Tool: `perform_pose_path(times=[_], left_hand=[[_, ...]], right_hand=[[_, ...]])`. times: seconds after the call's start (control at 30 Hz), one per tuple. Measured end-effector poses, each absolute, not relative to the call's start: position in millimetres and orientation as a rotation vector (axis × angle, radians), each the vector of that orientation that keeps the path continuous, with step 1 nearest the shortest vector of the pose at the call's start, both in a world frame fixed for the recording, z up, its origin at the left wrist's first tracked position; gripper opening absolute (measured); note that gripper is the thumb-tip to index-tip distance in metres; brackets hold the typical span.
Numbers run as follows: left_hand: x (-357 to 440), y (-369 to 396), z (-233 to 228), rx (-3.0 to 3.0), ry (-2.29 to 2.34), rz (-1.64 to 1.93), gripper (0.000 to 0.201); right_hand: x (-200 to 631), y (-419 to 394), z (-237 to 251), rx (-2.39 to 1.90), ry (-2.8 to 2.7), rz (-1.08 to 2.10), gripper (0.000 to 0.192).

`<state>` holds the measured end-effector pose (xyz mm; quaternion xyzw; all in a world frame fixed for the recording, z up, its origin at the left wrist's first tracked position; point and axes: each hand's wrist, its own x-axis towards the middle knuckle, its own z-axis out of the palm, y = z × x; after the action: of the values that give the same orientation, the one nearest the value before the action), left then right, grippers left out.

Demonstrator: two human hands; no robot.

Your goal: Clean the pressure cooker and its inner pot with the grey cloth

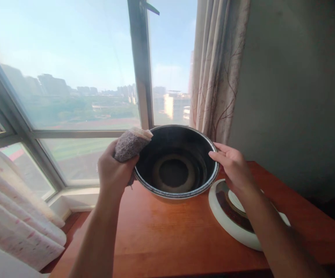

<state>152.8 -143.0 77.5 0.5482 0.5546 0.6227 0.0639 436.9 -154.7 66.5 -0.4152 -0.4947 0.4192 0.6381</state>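
Reddish-brown wooden table (167, 235) under a wide window (68, 77); patterned beige curtain (216, 69) hangs behind the table's far edge. On the table, near that far edge, a round dark metal bowl with a pale banded rim (175, 164), tilted so its inside faces the camera. Just right of the bowl, a white round appliance base with a dark ring (228, 210), partly hidden by the forearm. Right hand (234, 168) flat against the bowl's right rim, fingers straight, steadying it. Left hand (113, 170) clenched around a grey-purple speckled cloth (129, 143), pressed at the bowl's left rim.
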Motion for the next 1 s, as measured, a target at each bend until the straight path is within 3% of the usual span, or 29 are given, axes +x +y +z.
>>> perform_pose_path(times=[0.23, 0.53, 1.0], left_hand=[[141.3, -206.3, 18.8, 1.566, 1.727, 1.748, 0.058], [133.9, -200.1, -26.1, 1.682, 1.644, 1.434, 0.044], [135.7, -178.0, -62.4, 1.706, 1.677, 1.322, 0.049]], right_hand=[[433.2, -222.9, 4.7, -1.154, -0.983, 1.004, 0.072], [435.5, -228.3, -53.5, -1.244, -0.922, 1.136, 0.078], [435.6, -211.1, -84.9, -1.224, -0.926, 1.201, 0.075]])
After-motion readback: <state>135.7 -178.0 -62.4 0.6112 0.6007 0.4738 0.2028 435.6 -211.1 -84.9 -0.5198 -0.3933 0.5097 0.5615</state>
